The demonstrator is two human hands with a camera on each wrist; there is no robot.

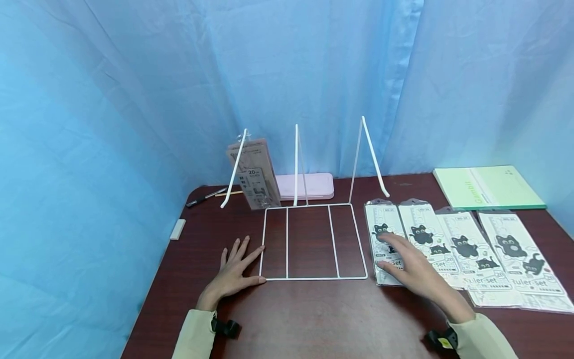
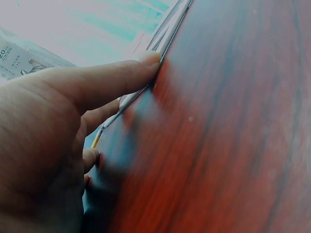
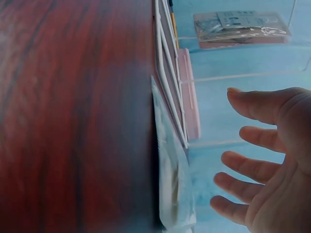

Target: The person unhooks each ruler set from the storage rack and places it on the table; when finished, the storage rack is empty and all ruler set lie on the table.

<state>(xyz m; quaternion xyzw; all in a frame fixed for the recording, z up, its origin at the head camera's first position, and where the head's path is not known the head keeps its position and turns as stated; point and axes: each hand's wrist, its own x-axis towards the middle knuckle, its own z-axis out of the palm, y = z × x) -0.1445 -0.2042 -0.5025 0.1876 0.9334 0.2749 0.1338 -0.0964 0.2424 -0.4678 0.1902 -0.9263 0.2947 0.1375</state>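
Note:
A white wire display rack (image 1: 314,279) stands on the dark wooden table, with upright arms sloping from its back. My left hand (image 1: 233,273) lies with spread fingers at the left side of its base, thumb and fingertips right at the wire. From the rack's left arm hang packaged ruler sets (image 1: 257,174) in clear sleeves. My right hand (image 1: 414,267) is over the leftmost pack in a row of cat-printed ruler sets (image 1: 421,212), its fingers apart and loosely bent. Nothing is held in it, and in the right wrist view a gap shows between the fingers and the ruler-set pack (image 3: 172,184).
Behind the rack lies a pale pink case (image 1: 320,185). At the back right is a green notebook (image 1: 489,187). A black pen (image 1: 202,200) and a white eraser (image 1: 177,230) lie on the left side. Blue curtains (image 1: 305,75) hang around the table's back and left.

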